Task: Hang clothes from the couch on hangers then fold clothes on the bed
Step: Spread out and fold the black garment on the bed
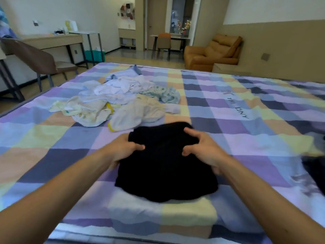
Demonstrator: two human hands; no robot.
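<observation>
A black garment [165, 166], folded into a thick bundle, lies near the front of the bed [246, 131] with its checked pastel cover. My left hand [123, 148] grips its left edge, thumb on top. My right hand [202, 148] grips its right edge, fingers curled over the cloth. Beyond it, a loose pile of white, cream and pale blue clothes [119, 101] is spread over the middle of the bed. The orange couch [212, 51] stands at the far right wall with nothing visible on it.
A brown chair [40, 59] and a desk [52, 41] stand left of the bed. A small table with an orange chair [164, 43] is at the back. Dark cloth [314, 171] lies at the bed's right edge.
</observation>
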